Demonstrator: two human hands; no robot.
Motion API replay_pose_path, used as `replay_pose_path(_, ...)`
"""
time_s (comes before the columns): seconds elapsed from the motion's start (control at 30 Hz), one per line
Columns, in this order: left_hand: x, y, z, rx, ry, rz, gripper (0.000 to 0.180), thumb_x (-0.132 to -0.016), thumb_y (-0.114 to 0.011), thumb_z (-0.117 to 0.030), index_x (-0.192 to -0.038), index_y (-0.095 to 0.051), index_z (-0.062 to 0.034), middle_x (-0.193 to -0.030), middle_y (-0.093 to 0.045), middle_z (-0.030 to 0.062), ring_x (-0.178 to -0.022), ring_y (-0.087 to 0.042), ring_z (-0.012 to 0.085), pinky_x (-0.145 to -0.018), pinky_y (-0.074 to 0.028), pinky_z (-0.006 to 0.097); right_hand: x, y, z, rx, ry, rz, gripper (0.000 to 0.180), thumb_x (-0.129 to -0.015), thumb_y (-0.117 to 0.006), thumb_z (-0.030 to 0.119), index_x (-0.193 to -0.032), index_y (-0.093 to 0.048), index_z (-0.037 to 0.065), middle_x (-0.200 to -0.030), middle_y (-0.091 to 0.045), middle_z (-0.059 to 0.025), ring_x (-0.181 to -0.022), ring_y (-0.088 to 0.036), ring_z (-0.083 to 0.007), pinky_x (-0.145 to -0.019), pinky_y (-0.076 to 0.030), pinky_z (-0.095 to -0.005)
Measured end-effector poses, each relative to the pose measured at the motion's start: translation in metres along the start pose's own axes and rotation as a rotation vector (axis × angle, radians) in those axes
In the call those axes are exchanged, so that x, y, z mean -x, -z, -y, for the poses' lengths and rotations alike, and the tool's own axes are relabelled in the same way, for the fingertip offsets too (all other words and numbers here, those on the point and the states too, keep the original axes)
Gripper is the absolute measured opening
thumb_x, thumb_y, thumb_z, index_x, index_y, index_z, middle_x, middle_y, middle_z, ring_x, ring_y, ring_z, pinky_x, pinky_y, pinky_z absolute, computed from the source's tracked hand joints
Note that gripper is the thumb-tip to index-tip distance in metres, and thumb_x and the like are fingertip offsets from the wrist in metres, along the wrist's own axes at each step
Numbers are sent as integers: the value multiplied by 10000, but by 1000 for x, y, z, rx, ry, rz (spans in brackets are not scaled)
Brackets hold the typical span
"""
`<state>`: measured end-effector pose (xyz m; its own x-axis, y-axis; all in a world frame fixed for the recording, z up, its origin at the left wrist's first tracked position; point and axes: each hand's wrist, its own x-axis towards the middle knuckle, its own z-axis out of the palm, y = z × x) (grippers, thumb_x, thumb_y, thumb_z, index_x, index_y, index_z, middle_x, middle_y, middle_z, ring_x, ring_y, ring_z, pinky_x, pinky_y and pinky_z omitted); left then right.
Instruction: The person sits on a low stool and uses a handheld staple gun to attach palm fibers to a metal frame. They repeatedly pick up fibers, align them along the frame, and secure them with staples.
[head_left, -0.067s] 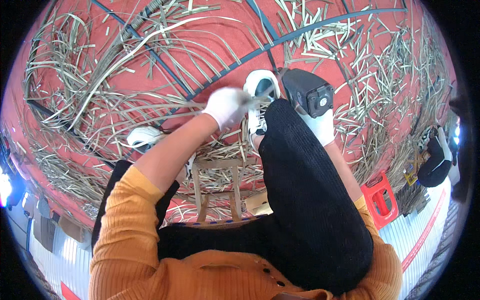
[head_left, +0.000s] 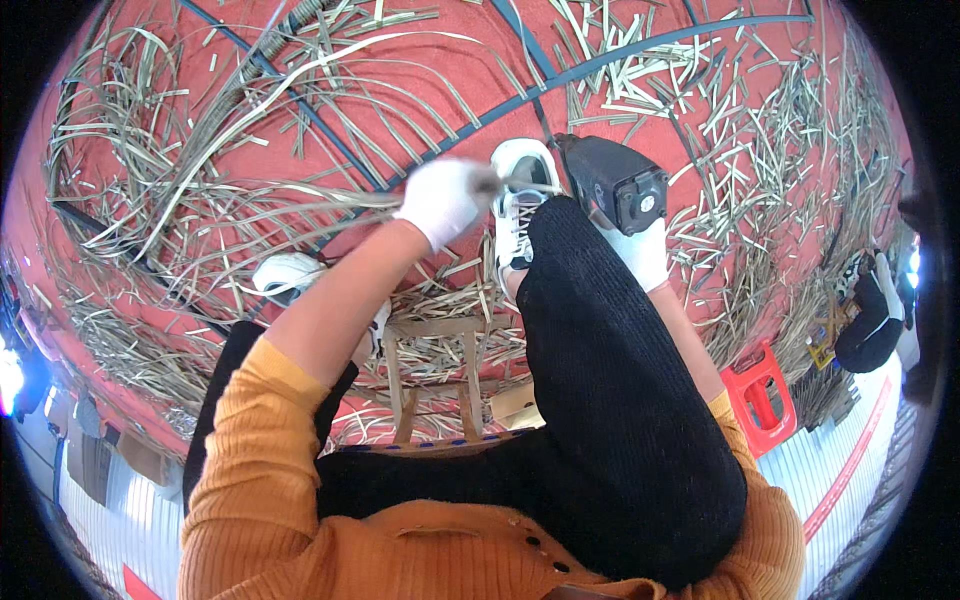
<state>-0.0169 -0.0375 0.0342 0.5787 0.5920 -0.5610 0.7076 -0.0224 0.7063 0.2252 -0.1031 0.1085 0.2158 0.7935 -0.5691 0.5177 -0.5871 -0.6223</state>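
Note:
My left hand (head_left: 440,203), in a white glove, is closed around a bundle of flat dry strips (head_left: 335,203) in front of my shoe. Their long ends run off to the left, and short ends stick out to the right; the fingertips are blurred. My right hand (head_left: 642,253), also gloved in white, is wrapped under a black power tool (head_left: 608,178) with a boxy end. My right knee and the tool hide most of its fingers. Just beyond both hands lies a dark metal frame (head_left: 580,75) with strips fastened along its curved bar.
Loose strips (head_left: 745,165) litter the red floor covering (head_left: 330,155). My white shoes (head_left: 520,170) stand close by the hands. At the right are a red plastic stool (head_left: 760,400) and a black-and-white object (head_left: 870,320). Wooden legs (head_left: 470,375) show between my knees.
My left hand has shifted slightly left and away from me with the strips in it. The right hand and the power tool have stayed in place.

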Motion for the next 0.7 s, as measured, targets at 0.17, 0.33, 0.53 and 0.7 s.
replay_pose_path(0.17, -38, 70, 29, 515, 201, -119, 342, -866, -647, -289, -1055, -696, -8, -827, -685, 116, -777, -640, 198, -773, -511, 356, -12, -6, 5, 8, 72, -28, 239, -778, -753, 167, -953, -690, 17, -915, -742, -100, -832, -724, -190, -735, -560, -329)
replay_pose_path(0.33, -52, 85, 37, 162, 93, -71, 348, -876, -645, -302, -1023, -689, 10, -874, -702, 134, -813, -661, 237, -794, -507, 371, -28, -16, 11, 51, 104, -7, 259, -766, -778, 221, -915, -707, 21, -844, -743, -110, -795, -737, -216, -699, -567, -338)
replay_pose_path(0.53, -51, 90, 23, -20, -27, -183, 369, -867, -668, -328, -1008, -697, 12, -938, -720, 171, -870, -689, 265, -834, -515, 383, -32, -19, 15, -41, 157, -13, 287, -758, -791, 252, -927, -728, 28, -822, -745, -114, -795, -743, -212, -697, -569, -335)
replay_pose_path(0.7, -20, 136, 98, 691, 195, -447, 308, -872, -722, -314, -982, -677, -30, -783, -622, 44, -700, -579, 166, -653, -456, 305, -36, -23, 12, 6, 169, -48, 307, -750, -799, 266, -921, -729, 21, -815, -747, -109, -793, -745, -213, -700, -571, -339)
